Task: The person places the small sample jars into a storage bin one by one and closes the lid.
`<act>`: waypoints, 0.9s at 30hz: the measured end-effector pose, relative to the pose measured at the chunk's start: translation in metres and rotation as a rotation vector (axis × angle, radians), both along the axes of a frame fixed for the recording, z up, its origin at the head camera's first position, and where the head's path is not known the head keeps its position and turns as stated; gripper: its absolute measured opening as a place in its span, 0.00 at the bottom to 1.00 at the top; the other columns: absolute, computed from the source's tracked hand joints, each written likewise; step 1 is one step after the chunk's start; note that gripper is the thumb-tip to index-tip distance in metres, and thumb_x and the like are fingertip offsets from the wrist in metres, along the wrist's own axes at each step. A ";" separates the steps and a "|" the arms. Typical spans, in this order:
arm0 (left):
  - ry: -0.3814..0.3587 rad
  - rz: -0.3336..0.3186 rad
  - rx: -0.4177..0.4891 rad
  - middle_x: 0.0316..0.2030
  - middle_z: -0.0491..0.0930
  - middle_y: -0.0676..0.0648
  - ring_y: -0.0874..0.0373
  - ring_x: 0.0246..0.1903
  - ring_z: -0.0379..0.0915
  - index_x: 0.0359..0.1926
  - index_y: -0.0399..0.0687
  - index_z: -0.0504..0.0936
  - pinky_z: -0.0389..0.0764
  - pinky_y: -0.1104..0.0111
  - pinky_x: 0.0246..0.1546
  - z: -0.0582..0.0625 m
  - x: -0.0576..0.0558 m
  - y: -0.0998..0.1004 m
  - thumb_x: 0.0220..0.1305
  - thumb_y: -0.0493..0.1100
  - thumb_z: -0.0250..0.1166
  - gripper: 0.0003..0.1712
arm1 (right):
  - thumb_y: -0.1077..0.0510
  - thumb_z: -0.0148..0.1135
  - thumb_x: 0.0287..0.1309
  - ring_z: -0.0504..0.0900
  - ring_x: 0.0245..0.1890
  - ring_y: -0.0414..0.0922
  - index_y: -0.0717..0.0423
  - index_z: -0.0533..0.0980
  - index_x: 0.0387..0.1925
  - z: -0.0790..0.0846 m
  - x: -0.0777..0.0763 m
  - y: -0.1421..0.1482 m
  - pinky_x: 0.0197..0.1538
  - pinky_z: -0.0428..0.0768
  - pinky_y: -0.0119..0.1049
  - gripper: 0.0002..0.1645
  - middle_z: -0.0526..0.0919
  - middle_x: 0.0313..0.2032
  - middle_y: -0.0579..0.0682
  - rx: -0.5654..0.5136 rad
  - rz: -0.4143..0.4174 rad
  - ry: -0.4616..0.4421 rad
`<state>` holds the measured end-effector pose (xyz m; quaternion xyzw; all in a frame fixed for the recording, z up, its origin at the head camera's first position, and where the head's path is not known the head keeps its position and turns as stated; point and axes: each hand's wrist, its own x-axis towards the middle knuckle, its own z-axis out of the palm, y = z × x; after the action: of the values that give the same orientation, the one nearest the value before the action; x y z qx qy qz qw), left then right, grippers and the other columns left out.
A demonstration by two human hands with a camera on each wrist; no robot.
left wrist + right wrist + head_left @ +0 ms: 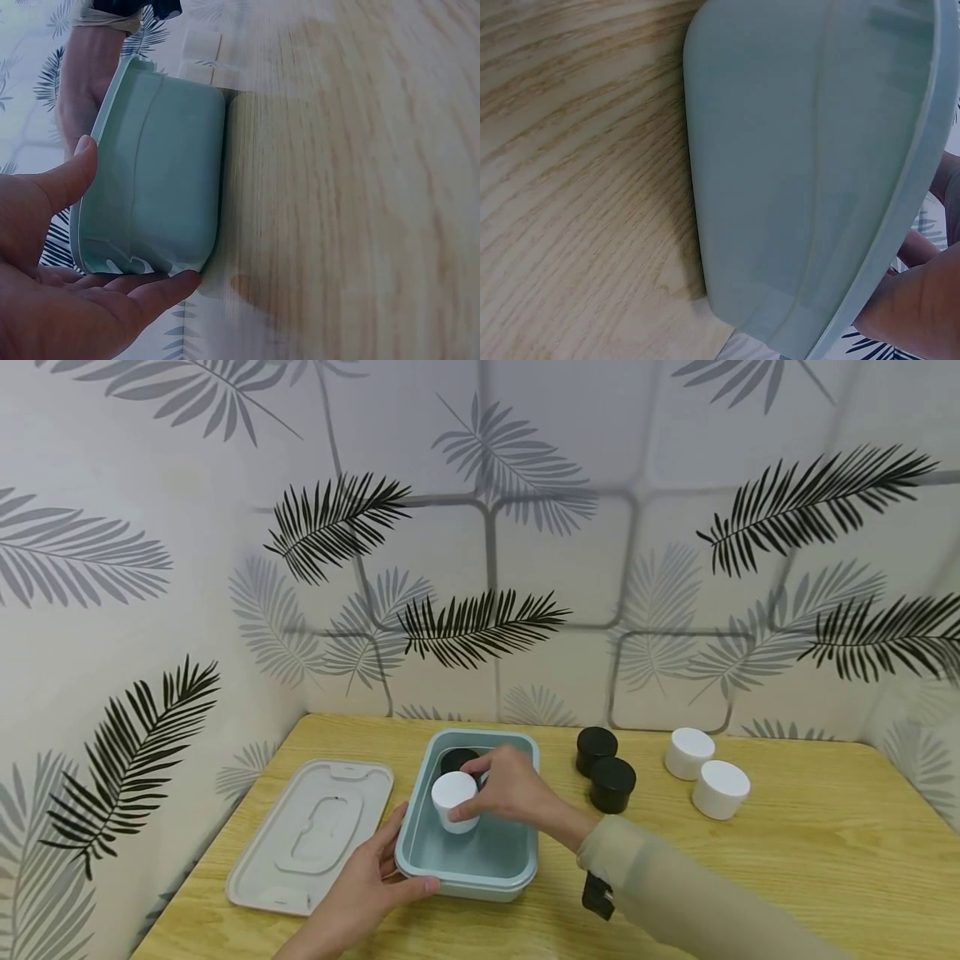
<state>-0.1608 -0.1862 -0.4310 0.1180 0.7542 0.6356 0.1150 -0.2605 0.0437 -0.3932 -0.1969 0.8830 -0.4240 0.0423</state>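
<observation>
My right hand reaches into a light green plastic box and pinches a small white round jar between thumb and fingers. Behind that jar, inside the box, a black round jar is partly hidden. With its thumb at the rim and its fingers along the side, my left hand holds the box's near left corner. The left wrist view shows the left fingers against the box's outer wall. In the right wrist view the box's wall covers the jar and most of the right hand.
A pale rectangular lid lies on the wooden table left of the box. To the right stand two black jars and two white jars. A leaf-patterned wall rises behind the table.
</observation>
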 end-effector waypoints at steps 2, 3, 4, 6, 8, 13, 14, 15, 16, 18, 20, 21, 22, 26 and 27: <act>0.000 0.001 0.001 0.77 0.56 0.28 0.37 0.69 0.69 0.84 0.36 0.39 0.81 0.62 0.60 -0.001 0.000 0.000 0.67 0.42 0.77 0.64 | 0.53 0.92 0.38 0.81 0.32 0.38 0.62 0.88 0.50 0.000 0.000 -0.001 0.36 0.81 0.33 0.35 0.91 0.45 0.51 0.012 0.003 0.000; 0.001 0.003 0.000 0.77 0.57 0.28 0.37 0.69 0.69 0.84 0.36 0.39 0.81 0.62 0.60 -0.001 0.000 0.000 0.66 0.42 0.77 0.63 | 0.52 0.92 0.37 0.80 0.33 0.38 0.62 0.88 0.50 0.000 0.000 -0.001 0.36 0.80 0.33 0.35 0.91 0.44 0.51 0.015 0.004 0.000; 0.000 0.004 0.000 0.77 0.57 0.28 0.37 0.69 0.69 0.84 0.36 0.39 0.81 0.62 0.60 -0.001 0.000 0.000 0.66 0.41 0.77 0.63 | 0.52 0.92 0.37 0.80 0.33 0.39 0.62 0.88 0.49 -0.001 -0.001 -0.001 0.36 0.80 0.33 0.35 0.91 0.44 0.50 0.021 0.004 0.001; -0.001 0.006 0.002 0.77 0.57 0.28 0.37 0.69 0.70 0.84 0.36 0.40 0.81 0.62 0.60 -0.001 0.000 0.000 0.66 0.41 0.77 0.63 | 0.51 0.92 0.37 0.80 0.34 0.39 0.61 0.89 0.49 -0.001 -0.001 -0.002 0.37 0.80 0.33 0.36 0.90 0.43 0.50 0.031 -0.004 -0.004; -0.001 0.006 0.005 0.77 0.58 0.28 0.37 0.69 0.70 0.84 0.36 0.40 0.81 0.62 0.60 -0.001 0.000 0.000 0.66 0.41 0.77 0.63 | 0.51 0.92 0.36 0.80 0.36 0.39 0.60 0.89 0.49 -0.001 -0.001 -0.003 0.38 0.80 0.34 0.35 0.90 0.43 0.49 0.040 -0.013 -0.001; -0.008 0.005 0.008 0.78 0.56 0.28 0.36 0.69 0.69 0.84 0.36 0.39 0.81 0.63 0.60 -0.001 0.000 0.000 0.67 0.41 0.76 0.63 | 0.50 0.92 0.37 0.80 0.40 0.41 0.61 0.89 0.48 -0.003 0.000 -0.006 0.42 0.81 0.35 0.35 0.90 0.42 0.48 0.063 -0.033 0.006; -0.010 0.003 0.007 0.78 0.56 0.28 0.36 0.69 0.69 0.84 0.36 0.38 0.81 0.63 0.60 -0.001 0.000 0.000 0.67 0.41 0.76 0.63 | 0.50 0.92 0.37 0.81 0.40 0.41 0.61 0.89 0.48 -0.003 0.000 -0.007 0.43 0.81 0.36 0.35 0.90 0.42 0.49 0.064 -0.034 0.008; -0.010 0.002 0.007 0.78 0.56 0.28 0.36 0.70 0.68 0.84 0.36 0.38 0.81 0.63 0.60 -0.001 0.000 0.000 0.67 0.41 0.76 0.63 | 0.50 0.92 0.37 0.81 0.41 0.42 0.62 0.89 0.48 -0.004 0.000 -0.007 0.44 0.82 0.36 0.35 0.90 0.42 0.49 0.067 -0.035 0.011; -0.008 -0.001 0.009 0.78 0.55 0.28 0.36 0.70 0.68 0.84 0.35 0.38 0.81 0.63 0.60 -0.001 0.000 0.000 0.67 0.41 0.76 0.63 | 0.50 0.92 0.37 0.82 0.43 0.43 0.62 0.89 0.48 -0.004 0.001 -0.008 0.45 0.82 0.37 0.35 0.90 0.43 0.49 0.070 -0.038 0.006; -0.004 -0.008 0.014 0.78 0.55 0.27 0.36 0.70 0.68 0.84 0.35 0.38 0.81 0.63 0.60 -0.001 -0.001 0.000 0.67 0.41 0.76 0.63 | 0.50 0.92 0.37 0.83 0.45 0.45 0.62 0.89 0.48 -0.005 0.002 -0.008 0.48 0.83 0.39 0.35 0.90 0.44 0.50 0.070 -0.043 0.007; 0.000 -0.010 0.016 0.78 0.55 0.27 0.36 0.70 0.68 0.84 0.35 0.38 0.81 0.63 0.60 -0.001 0.000 0.001 0.67 0.41 0.76 0.63 | 0.51 0.92 0.37 0.84 0.48 0.47 0.63 0.89 0.48 -0.005 0.003 -0.009 0.50 0.83 0.41 0.35 0.90 0.45 0.51 0.064 -0.045 0.008; -0.001 -0.010 0.017 0.78 0.55 0.27 0.36 0.70 0.68 0.84 0.35 0.38 0.80 0.62 0.60 -0.001 0.000 0.001 0.67 0.41 0.76 0.63 | 0.51 0.92 0.37 0.84 0.48 0.47 0.63 0.89 0.48 -0.005 0.004 -0.009 0.50 0.83 0.41 0.35 0.90 0.45 0.52 0.063 -0.044 0.011; -0.003 -0.008 0.016 0.78 0.55 0.27 0.36 0.70 0.67 0.84 0.35 0.38 0.80 0.62 0.60 -0.001 0.000 0.001 0.67 0.41 0.76 0.63 | 0.51 0.92 0.37 0.84 0.48 0.48 0.63 0.89 0.48 -0.005 0.005 -0.009 0.51 0.84 0.42 0.35 0.90 0.45 0.52 0.060 -0.044 0.011; -0.012 0.007 0.007 0.78 0.54 0.28 0.36 0.70 0.67 0.84 0.35 0.38 0.80 0.60 0.61 0.000 0.000 0.001 0.67 0.41 0.76 0.63 | 0.52 0.92 0.38 0.85 0.47 0.48 0.64 0.88 0.47 -0.004 0.006 -0.009 0.50 0.84 0.42 0.34 0.90 0.44 0.52 0.061 -0.033 0.031; -0.013 0.008 0.006 0.78 0.54 0.28 0.36 0.70 0.68 0.84 0.35 0.38 0.80 0.60 0.61 0.000 0.000 0.001 0.67 0.41 0.76 0.63 | 0.53 0.92 0.38 0.85 0.47 0.48 0.64 0.88 0.47 -0.005 0.006 -0.009 0.50 0.84 0.42 0.34 0.90 0.44 0.52 0.062 -0.030 0.035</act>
<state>-0.1607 -0.1849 -0.4309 0.1112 0.7519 0.6391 0.1172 -0.2544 0.0346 -0.3979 -0.1895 0.8992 -0.3935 0.0265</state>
